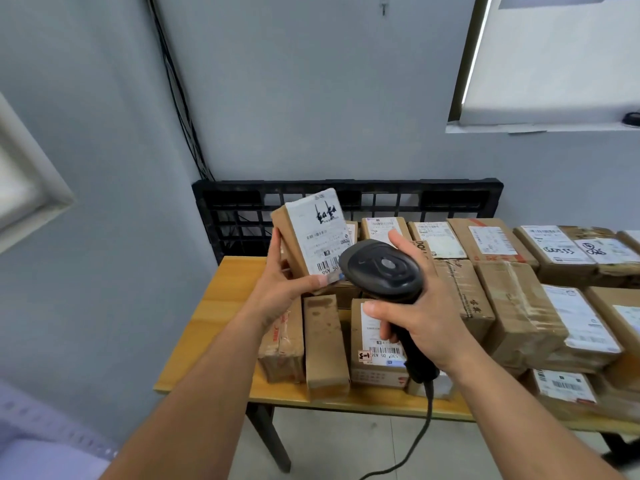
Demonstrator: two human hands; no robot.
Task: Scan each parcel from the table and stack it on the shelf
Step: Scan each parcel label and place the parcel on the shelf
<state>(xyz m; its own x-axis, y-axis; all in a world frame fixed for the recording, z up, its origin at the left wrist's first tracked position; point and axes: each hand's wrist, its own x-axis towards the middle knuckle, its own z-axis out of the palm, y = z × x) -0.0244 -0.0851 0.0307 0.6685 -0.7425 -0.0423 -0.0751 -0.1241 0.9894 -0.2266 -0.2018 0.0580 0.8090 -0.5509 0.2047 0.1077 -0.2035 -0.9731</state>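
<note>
1 parcel, gripped in my left hand, is tilted so its label faces the scanner my right hand holds.

**A:** So what's the room like around that wooden table?

**B:** Pretty plain tbh. Pale blue-grey walls meet in a corner just behind the table's left end, and a bundle of black cables runs down there. A black plastic pallet stands on edge between the table and the back wall.

**A:** Any windows?

**B:** Yeah, high above the table's right half there's a window with a white blind. Bright daylight leaks down its left edge, and there's a white sill below. Left of the table there's a white frame on the side wall. Under the table: dark legs and light grey floor tiles.
</note>
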